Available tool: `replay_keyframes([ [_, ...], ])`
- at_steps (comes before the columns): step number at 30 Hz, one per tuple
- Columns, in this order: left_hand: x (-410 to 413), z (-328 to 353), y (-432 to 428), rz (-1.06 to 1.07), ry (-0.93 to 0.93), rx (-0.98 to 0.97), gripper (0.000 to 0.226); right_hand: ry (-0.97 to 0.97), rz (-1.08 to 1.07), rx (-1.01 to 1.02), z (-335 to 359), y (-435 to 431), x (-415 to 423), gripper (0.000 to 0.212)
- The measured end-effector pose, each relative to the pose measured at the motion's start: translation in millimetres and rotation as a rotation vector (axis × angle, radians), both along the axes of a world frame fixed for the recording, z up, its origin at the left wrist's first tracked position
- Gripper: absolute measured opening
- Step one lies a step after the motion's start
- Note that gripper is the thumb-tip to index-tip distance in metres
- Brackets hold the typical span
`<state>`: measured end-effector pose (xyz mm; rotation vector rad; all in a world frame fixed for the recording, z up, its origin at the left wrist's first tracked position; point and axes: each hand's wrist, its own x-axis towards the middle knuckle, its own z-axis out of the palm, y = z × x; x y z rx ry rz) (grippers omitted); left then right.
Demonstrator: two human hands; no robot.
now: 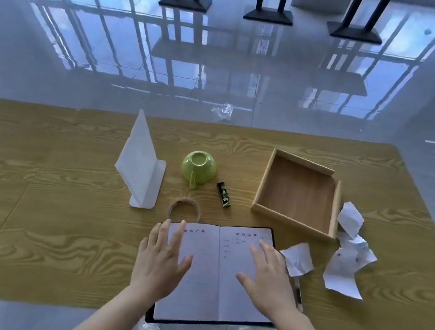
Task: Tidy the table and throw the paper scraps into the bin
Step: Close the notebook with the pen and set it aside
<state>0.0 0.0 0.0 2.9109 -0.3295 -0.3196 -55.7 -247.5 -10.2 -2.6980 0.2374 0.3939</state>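
Nearby, crumpled white paper scraps (349,258) lie scattered.

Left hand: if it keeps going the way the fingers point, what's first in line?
Probably the twine roll. The left hand lies open over the notebook, fingers aimed away from the person, and the roll sits just past the fingertips. The green mug comes after. Hand height above the page is unclear.

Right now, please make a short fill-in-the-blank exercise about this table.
1. Both hands, left hand and right hand, are over the open ____.
2. The green cup lies ____ down.
3. The wooden tray holds ____.
4. The crumpled paper scraps lie to the ____ of the tray.

Missing words: notebook; upside; nothing; right
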Motion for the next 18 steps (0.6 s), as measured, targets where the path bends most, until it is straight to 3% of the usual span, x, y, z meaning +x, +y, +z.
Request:
replay_keyframes([
  [6,-11,-18,2,0.302,0.227,-0.188,0.080,0.039,-0.027,-0.039,-16,5,-11,0.078],
  [12,-4,-16,-3,0.486,0.258,-0.375,0.080,0.055,-0.069,-0.038,-28,11,-17,0.081],
  [18,3,-12,9,0.741,0.274,-0.645,0.063,0.012,-0.099,-0.068,-30,11,-16,0.081],
])
